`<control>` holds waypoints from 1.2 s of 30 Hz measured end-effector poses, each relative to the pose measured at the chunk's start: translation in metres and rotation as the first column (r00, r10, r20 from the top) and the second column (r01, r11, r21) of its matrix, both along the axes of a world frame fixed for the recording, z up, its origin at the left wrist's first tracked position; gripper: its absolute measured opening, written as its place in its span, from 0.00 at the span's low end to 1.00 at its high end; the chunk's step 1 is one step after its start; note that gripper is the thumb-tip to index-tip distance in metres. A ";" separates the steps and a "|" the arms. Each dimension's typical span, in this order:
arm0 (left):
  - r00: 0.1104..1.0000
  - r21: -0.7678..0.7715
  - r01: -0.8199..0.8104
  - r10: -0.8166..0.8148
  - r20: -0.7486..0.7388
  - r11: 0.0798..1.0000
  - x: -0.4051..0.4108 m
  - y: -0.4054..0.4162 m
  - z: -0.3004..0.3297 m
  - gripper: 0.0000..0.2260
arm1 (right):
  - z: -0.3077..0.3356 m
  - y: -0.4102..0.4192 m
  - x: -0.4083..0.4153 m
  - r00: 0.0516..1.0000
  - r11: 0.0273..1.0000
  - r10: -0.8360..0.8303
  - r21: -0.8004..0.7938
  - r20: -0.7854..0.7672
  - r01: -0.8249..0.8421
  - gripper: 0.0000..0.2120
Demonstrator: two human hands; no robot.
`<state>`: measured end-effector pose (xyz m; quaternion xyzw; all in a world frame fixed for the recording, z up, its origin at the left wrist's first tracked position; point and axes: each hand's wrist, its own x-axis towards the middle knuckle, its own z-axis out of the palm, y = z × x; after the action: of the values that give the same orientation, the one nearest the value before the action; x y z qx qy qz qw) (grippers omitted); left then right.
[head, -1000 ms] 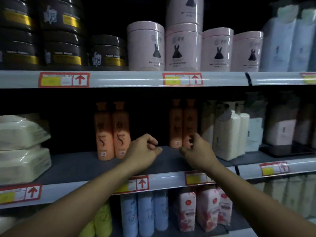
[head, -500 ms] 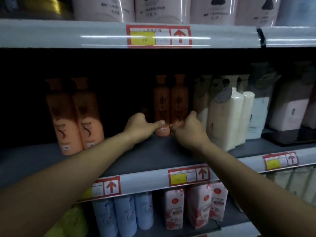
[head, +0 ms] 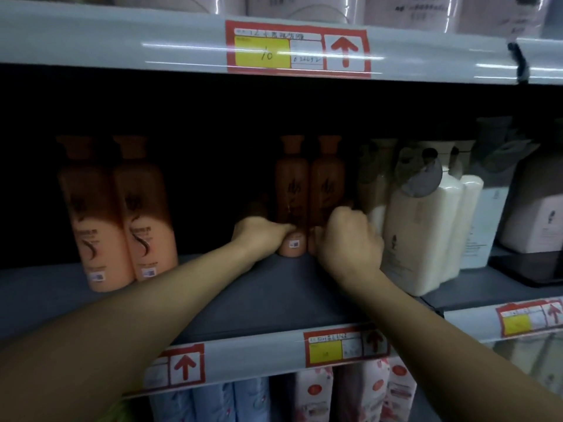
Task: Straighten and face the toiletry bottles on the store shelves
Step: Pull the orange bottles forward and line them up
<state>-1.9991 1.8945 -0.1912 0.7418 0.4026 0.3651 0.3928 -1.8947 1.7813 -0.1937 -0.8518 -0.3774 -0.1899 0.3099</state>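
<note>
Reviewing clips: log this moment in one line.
left hand grips back-left orange bottle | right hand grips back-right orange bottle | middle shelf

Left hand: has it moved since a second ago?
Yes. The left hand went deeper into the shelf, away from the grey shelf front edge, and now grips the base of the left rear orange plastic bottle.

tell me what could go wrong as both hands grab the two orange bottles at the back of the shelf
1. Both hands, left hand and right hand, grip the back orange bottles low at their bases; tall and narrow, they may tip when pulled forward.
2. The right hand sits close to the cream bottle and may nudge it askew.
</note>
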 end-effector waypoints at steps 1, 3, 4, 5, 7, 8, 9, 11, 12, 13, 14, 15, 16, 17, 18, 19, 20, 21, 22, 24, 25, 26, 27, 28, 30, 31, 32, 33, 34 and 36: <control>1.000 0.003 -0.004 0.004 0.000 1.000 -0.002 -0.001 0.001 0.18 | 0.000 0.000 -0.001 1.000 1.000 -0.001 0.003 0.008 0.001 0.18; 1.000 0.019 -0.004 0.004 0.001 1.000 -0.007 -0.003 0.002 0.16 | 0.001 0.001 -0.004 1.000 0.999 0.022 0.029 -0.014 -0.022 0.19; 1.000 0.039 0.001 -0.001 -0.007 0.999 -0.010 -0.005 0.003 0.14 | 0.001 0.000 -0.005 0.999 0.998 0.036 0.050 -0.033 -0.035 0.20; 1.000 0.060 0.007 -0.006 -0.015 0.998 -0.013 -0.008 0.005 0.11 | 0.001 -0.001 -0.006 0.998 0.996 0.047 0.072 -0.050 -0.043 0.20; 1.000 0.103 0.004 -0.001 -0.026 0.995 -0.021 -0.016 0.007 0.10 | 0.000 -0.005 -0.008 0.995 0.992 0.067 0.110 -0.071 -0.059 0.20; 1.000 0.130 -0.004 0.007 -0.028 0.992 -0.025 -0.019 0.007 0.11 | 0.000 -0.007 -0.010 0.994 0.990 0.079 0.122 -0.079 -0.069 0.20; 0.999 0.164 -0.018 0.023 -0.028 0.986 -0.029 -0.022 0.008 0.13 | 0.000 -0.010 -0.011 0.992 0.988 0.093 0.131 -0.090 -0.080 0.21; 0.998 0.217 -0.053 0.061 -0.029 0.975 -0.041 -0.030 0.009 0.15 | 0.000 -0.017 -0.016 0.987 0.983 0.122 0.150 -0.103 -0.106 0.23; 0.998 0.225 -0.053 0.060 -0.026 0.973 -0.047 -0.032 0.009 0.16 | 0.000 -0.021 -0.020 0.986 0.980 0.134 0.161 -0.101 -0.117 0.24; 0.999 0.223 -0.039 0.044 -0.017 0.974 -0.053 -0.034 0.008 0.17 | 0.000 -0.025 -0.024 0.985 0.977 0.144 0.172 -0.096 -0.126 0.24; 1.000 0.212 -0.013 0.014 -0.003 0.977 -0.059 -0.035 0.008 0.17 | 0.000 -0.029 -0.028 0.984 0.974 0.152 0.182 -0.089 -0.134 0.25; 1.000 0.206 0.010 -0.013 0.013 0.979 -0.067 -0.039 0.008 0.19 | -0.001 -0.033 -0.034 0.983 0.971 0.163 0.192 -0.084 -0.144 0.26; 0.999 0.204 0.029 -0.035 0.027 0.979 -0.076 -0.042 0.007 0.21 | -0.001 -0.037 -0.040 0.981 0.966 0.177 0.203 -0.076 -0.158 0.26; 0.998 0.202 0.039 -0.049 0.042 0.979 -0.085 -0.046 0.007 0.24 | -0.001 -0.040 -0.047 0.979 0.961 0.193 0.213 -0.068 -0.175 0.27; 0.997 0.202 0.046 -0.058 0.056 0.978 -0.095 -0.049 0.007 0.26 | -0.002 -0.042 -0.054 0.975 0.955 0.213 0.224 -0.062 -0.195 0.27; 0.996 0.202 0.048 -0.063 0.068 0.978 -0.105 -0.051 0.007 0.26 | -0.002 -0.044 -0.062 0.970 0.948 0.235 0.235 -0.061 -0.215 0.27; 0.996 0.198 0.045 -0.060 0.073 0.979 -0.116 -0.053 0.006 0.26 | -0.002 -0.045 -0.070 0.964 0.940 0.259 0.247 -0.061 -0.236 0.26; 0.996 0.199 0.037 -0.053 0.077 0.979 -0.127 -0.055 0.006 0.26 | -0.002 -0.045 -0.078 0.958 0.931 0.281 0.258 -0.062 -0.256 0.26; 0.996 0.206 0.023 -0.040 0.079 0.978 -0.138 -0.055 0.006 0.26 | -0.002 -0.046 -0.087 0.951 0.922 0.304 0.271 -0.060 -0.277 0.25; 0.997 0.222 -0.008 -0.009 0.076 0.975 -0.160 -0.056 0.006 0.27 | -0.001 -0.046 -0.106 0.938 0.904 0.343 0.291 -0.058 -0.313 0.25; 0.997 0.227 -0.024 0.007 0.076 0.974 -0.171 -0.056 0.006 0.27 | -0.001 -0.045 -0.115 0.932 0.896 0.359 0.300 -0.057 -0.327 0.26; 0.996 0.227 -0.042 0.024 0.082 0.973 -0.183 -0.055 0.005 0.27 | 0.000 -0.044 -0.125 0.925 0.888 0.375 0.310 -0.055 -0.341 0.26; 0.995 0.226 -0.061 0.041 0.095 0.972 -0.194 -0.054 0.005 0.26 | -0.001 -0.041 -0.134 0.918 0.878 0.393 0.320 -0.055 -0.357 0.27; 0.992 0.224 -0.084 0.060 0.110 0.971 -0.206 -0.051 0.004 0.26 | -0.001 -0.039 -0.144 0.909 0.867 0.413 0.329 -0.056 -0.374 0.27; 0.985 0.228 -0.142 0.115 0.126 0.963 -0.228 -0.045 0.002 0.25 | -0.003 -0.032 -0.162 0.891 0.848 0.451 0.339 -0.055 -0.408 0.28; 0.982 0.229 -0.164 0.136 0.132 0.959 -0.238 -0.043 0.002 0.25 | -0.004 -0.028 -0.172 0.883 0.840 0.466 0.341 -0.056 -0.422 0.28; 0.979 0.228 -0.181 0.152 0.138 0.957 -0.248 -0.040 0.002 0.24 | -0.004 -0.024 -0.181 0.875 0.832 0.481 0.344 -0.058 -0.435 0.28; 0.975 0.225 -0.196 0.166 0.147 0.954 -0.256 -0.038 0.002 0.23 | -0.005 -0.019 -0.189 0.867 0.825 0.495 0.347 -0.061 -0.447 0.28; 0.972 0.222 -0.208 0.177 0.155 0.953 -0.264 -0.035 0.002 0.23 | -0.005 -0.014 -0.198 0.858 0.816 0.509 0.353 -0.062 -0.458 0.28; 0.967 0.222 -0.228 0.193 0.168 0.948 -0.277 -0.029 0.002 0.23 | -0.006 -0.003 -0.213 0.843 0.799 0.534 0.364 -0.065 -0.478 0.28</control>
<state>-2.2758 1.8658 -0.1892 0.7080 0.4033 0.5037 0.2871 -2.1074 1.7786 -0.1993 -0.6670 -0.5271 -0.0900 0.5188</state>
